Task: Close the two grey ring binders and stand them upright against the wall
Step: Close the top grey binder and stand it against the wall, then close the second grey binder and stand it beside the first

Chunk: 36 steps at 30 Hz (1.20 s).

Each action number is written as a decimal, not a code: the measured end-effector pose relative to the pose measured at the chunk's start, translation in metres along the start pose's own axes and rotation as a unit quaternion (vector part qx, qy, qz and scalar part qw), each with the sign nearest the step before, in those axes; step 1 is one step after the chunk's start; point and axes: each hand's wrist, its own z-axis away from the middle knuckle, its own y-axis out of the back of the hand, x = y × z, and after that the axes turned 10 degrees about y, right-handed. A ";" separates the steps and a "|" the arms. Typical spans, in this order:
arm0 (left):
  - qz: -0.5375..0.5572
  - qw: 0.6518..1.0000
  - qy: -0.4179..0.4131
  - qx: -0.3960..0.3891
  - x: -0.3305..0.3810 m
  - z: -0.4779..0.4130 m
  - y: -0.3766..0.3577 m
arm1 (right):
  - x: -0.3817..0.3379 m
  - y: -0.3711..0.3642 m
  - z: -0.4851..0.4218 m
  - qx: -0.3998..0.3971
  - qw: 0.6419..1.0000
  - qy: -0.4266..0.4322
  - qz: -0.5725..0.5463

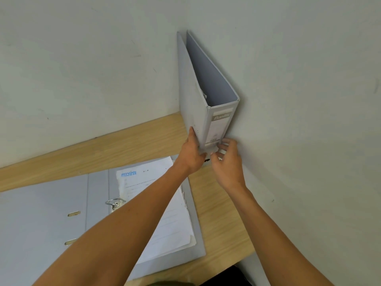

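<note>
A closed grey ring binder (pixel 192 93) stands upright in the corner where two walls meet, its labelled spine facing me. My left hand (pixel 192 151) presses flat against its left cover near the bottom. On the right, by the wall, my right hand (pixel 226 155) curls its fingers around the lower end of the spine. A second grey ring binder (pixel 51 213) lies open and flat on the wooden desk at the lower left, its metal rings showing and a stack of white papers (pixel 165 215) on its right half, partly hidden by my left forearm.
The wooden desk (pixel 123 141) meets a pale wall (pixel 82 69) at the back and another wall (pixel 309 120) on the right. The desk's front edge runs along the bottom, with dark space below it at the lower right.
</note>
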 end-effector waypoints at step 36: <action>0.113 0.853 0.472 0.191 -0.409 0.321 0.284 | -0.073 -0.342 0.243 -0.491 0.864 -0.088 0.062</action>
